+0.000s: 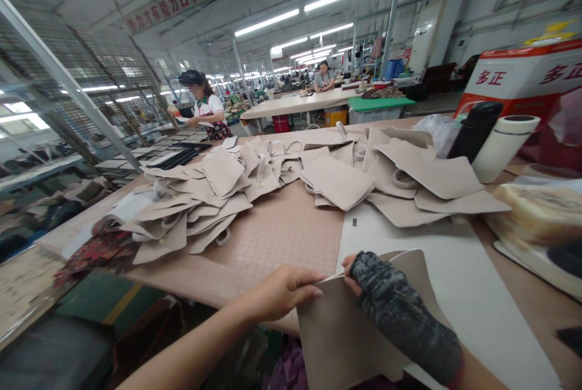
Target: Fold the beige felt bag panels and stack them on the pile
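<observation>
A beige leather-like bag panel [345, 329] is at the table's near edge, its upper edge raised toward me. My left hand [288, 290] pinches the panel's left corner between thumb and fingers. Along the same top edge, my right hand [359, 275], in a dark grey knitted fingerless sleeve, has its fingers closed on the panel. The right fingertips are partly hidden behind the sleeve and the panel. Under the panel's right side lies a white board [477, 293].
Beige panels with handles lie in a left pile [200, 196] and a right pile [400, 171] on the brown table [282, 226]. A white bottle [504, 147] and a black bottle [475, 132] stand at right. Two people work farther back, one left [211, 108], one centre [324, 79].
</observation>
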The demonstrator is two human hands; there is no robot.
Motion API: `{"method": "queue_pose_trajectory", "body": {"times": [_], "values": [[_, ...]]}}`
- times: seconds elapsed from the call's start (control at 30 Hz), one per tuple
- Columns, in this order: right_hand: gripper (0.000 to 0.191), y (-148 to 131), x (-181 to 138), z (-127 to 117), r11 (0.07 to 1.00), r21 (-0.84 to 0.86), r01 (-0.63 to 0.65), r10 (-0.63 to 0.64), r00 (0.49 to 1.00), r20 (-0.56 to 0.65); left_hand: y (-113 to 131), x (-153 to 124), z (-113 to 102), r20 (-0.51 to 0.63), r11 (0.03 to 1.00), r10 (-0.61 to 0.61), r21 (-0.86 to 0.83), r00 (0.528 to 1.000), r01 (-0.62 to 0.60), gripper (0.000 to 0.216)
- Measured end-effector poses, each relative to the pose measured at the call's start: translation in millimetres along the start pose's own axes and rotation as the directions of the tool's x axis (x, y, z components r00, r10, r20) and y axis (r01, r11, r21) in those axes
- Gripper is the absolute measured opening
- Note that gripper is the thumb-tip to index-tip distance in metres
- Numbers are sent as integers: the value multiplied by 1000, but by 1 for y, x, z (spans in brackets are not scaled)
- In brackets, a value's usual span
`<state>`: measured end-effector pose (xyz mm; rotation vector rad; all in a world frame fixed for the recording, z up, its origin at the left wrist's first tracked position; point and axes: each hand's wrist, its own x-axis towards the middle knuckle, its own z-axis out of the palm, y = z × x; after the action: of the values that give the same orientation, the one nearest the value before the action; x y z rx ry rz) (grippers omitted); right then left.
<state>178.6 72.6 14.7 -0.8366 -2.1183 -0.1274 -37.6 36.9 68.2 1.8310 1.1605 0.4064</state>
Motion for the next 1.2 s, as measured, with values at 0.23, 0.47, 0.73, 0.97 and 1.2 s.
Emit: {"method": "queue_pose_trajectory", "body": {"times": [0.23,0.47,0.73,0.97,1.2], "values": [[32,-1,2,1,999,-29,-28,27,1000,-9,-4,1,9,-87,999,-22,-43,996,19,33],[27,3,3,-5,995,-13,-95,96,990,107,-5,0,11,-159,997,-41,-77,986,29,29],[23,59,-22,-24,987,-156,-40,74,973,217,-15,-11,-7,-210,990,-109,-107,972,88,28],[17,71,-30,-26,985,-100,-140,165,939,302,-20,-16,-16,-150,992,-113,-79,982,102,29],[28,47,-17,-32,981,-194,5,28,985,168,-2,-9,-5,-37,986,-111,121,993,114,30]]}}
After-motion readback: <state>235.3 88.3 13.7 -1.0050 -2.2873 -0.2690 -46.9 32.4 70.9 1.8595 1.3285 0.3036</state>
